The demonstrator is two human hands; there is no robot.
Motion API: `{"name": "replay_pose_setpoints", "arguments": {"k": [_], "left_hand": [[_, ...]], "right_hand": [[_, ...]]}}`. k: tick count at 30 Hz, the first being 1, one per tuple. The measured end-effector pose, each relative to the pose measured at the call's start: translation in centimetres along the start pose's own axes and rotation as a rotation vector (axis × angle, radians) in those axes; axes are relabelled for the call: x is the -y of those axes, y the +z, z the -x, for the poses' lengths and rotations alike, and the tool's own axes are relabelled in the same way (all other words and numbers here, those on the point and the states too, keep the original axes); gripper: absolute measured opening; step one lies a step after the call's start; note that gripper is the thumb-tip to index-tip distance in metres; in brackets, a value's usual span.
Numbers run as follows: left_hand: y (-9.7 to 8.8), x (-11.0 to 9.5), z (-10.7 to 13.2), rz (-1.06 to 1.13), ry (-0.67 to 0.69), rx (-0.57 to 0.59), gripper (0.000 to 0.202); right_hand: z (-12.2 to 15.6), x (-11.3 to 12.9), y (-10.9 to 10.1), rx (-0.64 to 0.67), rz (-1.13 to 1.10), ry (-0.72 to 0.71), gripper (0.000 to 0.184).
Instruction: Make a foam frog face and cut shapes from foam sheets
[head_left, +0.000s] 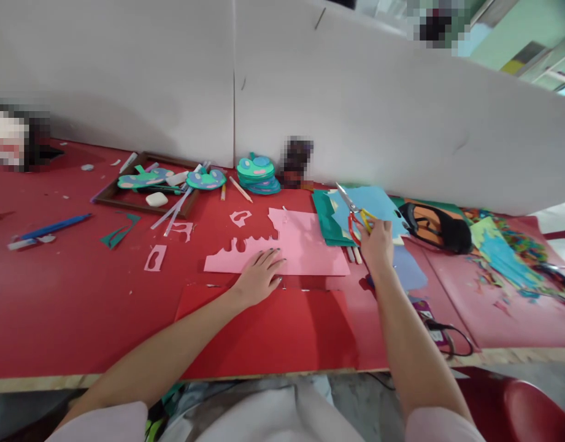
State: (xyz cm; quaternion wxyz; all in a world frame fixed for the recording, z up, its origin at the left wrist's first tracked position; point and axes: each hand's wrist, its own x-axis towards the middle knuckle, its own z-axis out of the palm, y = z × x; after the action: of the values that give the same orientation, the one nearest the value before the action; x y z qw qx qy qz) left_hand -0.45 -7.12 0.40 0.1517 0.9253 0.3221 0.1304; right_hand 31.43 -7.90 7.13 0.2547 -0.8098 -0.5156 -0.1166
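Observation:
My left hand [258,277] lies flat with its fingers spread on a pink sheet [307,242], whose left upper edge is cut into a jagged outline. In my right hand [378,248] is a pair of scissors [351,207] with red and yellow handles. Its blades point up and away, over a light blue sheet [369,205] on top of green sheets [326,224]. Pink offcuts [156,258] with holes in them lie left of the pink sheet. A red sheet [273,334] is spread in front of me, below my left hand.
A brown frame [146,210] at the back left holds pens, a white eraser [156,199] and green cut-outs. Stacked cut-outs [257,175] stand near the white partition [282,80]. Rightward are a black-and-orange pouch [436,228] and colourful scraps [524,242]. A blue pen [56,227] lies left.

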Motion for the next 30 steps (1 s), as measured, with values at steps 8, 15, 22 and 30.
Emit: {"name": "replay_pose_setpoints", "arguments": {"k": [8,15,22,30], "left_hand": [[0.2,0.0,0.1,0.004,-0.006,0.003,0.047],[0.1,-0.1,0.1,0.025,-0.005,-0.013,0.046],[0.3,0.0,0.2,0.018,-0.016,-0.014,0.046],[0.7,-0.4,0.1,-0.005,-0.046,-0.049,0.044]], "right_hand": [[-2.4,-2.7,2.4,0.114,0.217,0.136,0.036],[-3.6,-2.0,4.2,0.349,0.349,0.263,0.037],[-2.7,0.1,3.4,0.299,0.348,0.203,0.037],[0.5,12.7,7.8,0.284,0.049,-0.346,0.027]]}}
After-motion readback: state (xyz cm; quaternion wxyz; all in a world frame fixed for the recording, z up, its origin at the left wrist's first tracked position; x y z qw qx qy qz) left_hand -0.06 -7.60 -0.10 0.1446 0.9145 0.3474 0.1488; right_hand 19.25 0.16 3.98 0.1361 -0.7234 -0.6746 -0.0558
